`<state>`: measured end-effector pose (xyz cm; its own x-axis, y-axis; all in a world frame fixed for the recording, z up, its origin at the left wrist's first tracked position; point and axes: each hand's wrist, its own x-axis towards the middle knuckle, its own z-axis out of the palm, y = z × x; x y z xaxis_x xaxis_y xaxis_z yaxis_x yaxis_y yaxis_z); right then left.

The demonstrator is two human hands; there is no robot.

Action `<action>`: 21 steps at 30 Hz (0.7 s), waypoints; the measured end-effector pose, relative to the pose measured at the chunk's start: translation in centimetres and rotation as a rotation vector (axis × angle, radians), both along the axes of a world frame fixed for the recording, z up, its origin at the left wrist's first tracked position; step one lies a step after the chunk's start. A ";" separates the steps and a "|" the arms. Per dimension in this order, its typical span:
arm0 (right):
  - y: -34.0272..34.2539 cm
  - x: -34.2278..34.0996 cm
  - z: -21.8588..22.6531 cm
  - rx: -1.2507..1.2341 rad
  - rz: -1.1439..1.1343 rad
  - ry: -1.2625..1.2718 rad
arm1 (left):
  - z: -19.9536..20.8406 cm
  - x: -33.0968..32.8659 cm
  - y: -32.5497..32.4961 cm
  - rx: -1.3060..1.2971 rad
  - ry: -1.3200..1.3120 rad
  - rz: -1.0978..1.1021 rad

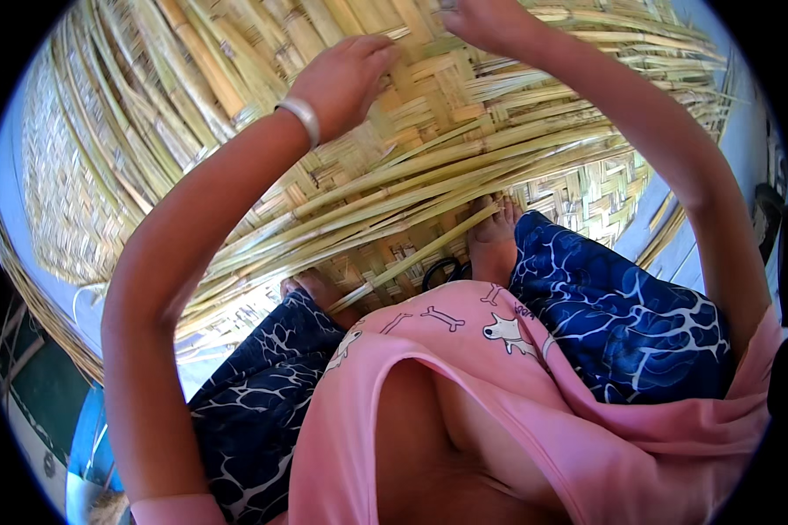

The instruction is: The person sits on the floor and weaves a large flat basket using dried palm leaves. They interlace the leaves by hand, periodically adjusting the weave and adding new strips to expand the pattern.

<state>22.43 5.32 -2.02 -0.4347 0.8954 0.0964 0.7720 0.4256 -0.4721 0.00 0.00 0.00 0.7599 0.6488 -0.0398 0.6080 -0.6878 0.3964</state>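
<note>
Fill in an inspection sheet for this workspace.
Surface: woven mat of flat, straw-coloured strips, lying on a pale floor.
Work materials: long loose strips lie across the weave in bands.
Clutter: a thin dark loop between the feet; its kind is unclear.
Hands: left hand, wearing a bracelet, is over the mat, fingers bent; right hand is partly cut off at the top edge. Grips cannot be told.
Cables: nothing seen for certain.
Surroundings: blue object at lower left, unidentified.

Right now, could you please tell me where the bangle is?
In the head view, the bangle is upper left of centre, around the wrist of the left hand.
</note>
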 end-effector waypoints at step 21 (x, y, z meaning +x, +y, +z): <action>-11.9 0.0 3.8 -0.071 0.421 -0.145 | 3.3 -14.8 -19.5 -0.320 0.162 0.557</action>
